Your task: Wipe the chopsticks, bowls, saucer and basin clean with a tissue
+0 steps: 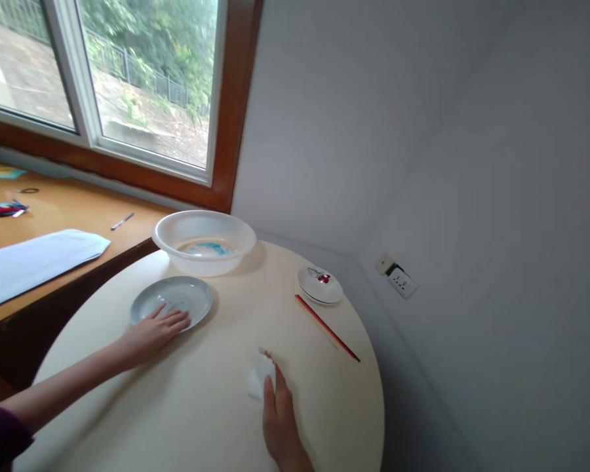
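Observation:
My left hand (160, 333) rests with its fingers spread over the near right part of a grey-blue plate (149, 295). Its fingertips touch the plate's inner surface, and nothing is gripped. A crumpled white tissue (258, 379) is pinched between the thumb and fingers of my right hand (280, 410), close above or on the round table (201, 406). Just behind the grey-blue plate stands a translucent white plastic basin (204, 262) with a blue patch at its bottom.
On the table's right side are a small white dish (314, 292) with a red flower pattern and red chopsticks (327, 326). A wooden desk (86, 196) at the left holds a white sheet (34, 259) and a pen (122, 221). A wall socket (402, 282) is at the right.

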Demonstrator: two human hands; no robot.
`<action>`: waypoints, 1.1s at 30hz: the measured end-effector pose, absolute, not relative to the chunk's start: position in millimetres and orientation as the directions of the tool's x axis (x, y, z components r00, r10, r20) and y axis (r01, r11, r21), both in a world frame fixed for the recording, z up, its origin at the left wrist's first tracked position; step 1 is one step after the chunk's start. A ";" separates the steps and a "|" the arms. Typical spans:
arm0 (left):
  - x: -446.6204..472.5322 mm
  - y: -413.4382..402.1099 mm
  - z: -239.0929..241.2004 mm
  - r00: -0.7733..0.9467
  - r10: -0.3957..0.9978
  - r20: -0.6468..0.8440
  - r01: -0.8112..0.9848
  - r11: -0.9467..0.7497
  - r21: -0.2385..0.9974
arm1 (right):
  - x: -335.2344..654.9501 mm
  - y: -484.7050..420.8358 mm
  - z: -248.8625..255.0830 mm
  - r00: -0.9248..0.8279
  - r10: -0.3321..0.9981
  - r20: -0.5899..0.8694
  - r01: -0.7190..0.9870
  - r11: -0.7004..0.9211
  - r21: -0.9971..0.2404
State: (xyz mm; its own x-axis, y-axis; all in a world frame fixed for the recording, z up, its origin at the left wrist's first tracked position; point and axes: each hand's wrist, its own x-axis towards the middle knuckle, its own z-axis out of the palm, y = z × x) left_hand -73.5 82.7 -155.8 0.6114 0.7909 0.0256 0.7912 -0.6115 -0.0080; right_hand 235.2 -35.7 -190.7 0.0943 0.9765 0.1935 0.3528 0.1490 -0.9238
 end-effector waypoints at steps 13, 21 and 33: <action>-50.7 68.5 -138.7 0.578 0.730 0.364 0.736 -0.659 0.155 | 312.5 57.3 -79.7 0.046 0.847 0.529 0.816 0.273 -0.509; 7.6 42.7 -151.2 0.388 0.545 0.743 0.661 -0.727 0.187 | 338.0 143.3 -86.2 0.150 0.982 0.112 0.989 -0.149 -0.025; 11.5 37.4 -160.1 0.374 0.677 0.634 0.626 -0.688 0.366 | 349.1 160.7 -108.4 0.144 0.989 -0.026 0.989 -0.145 -0.018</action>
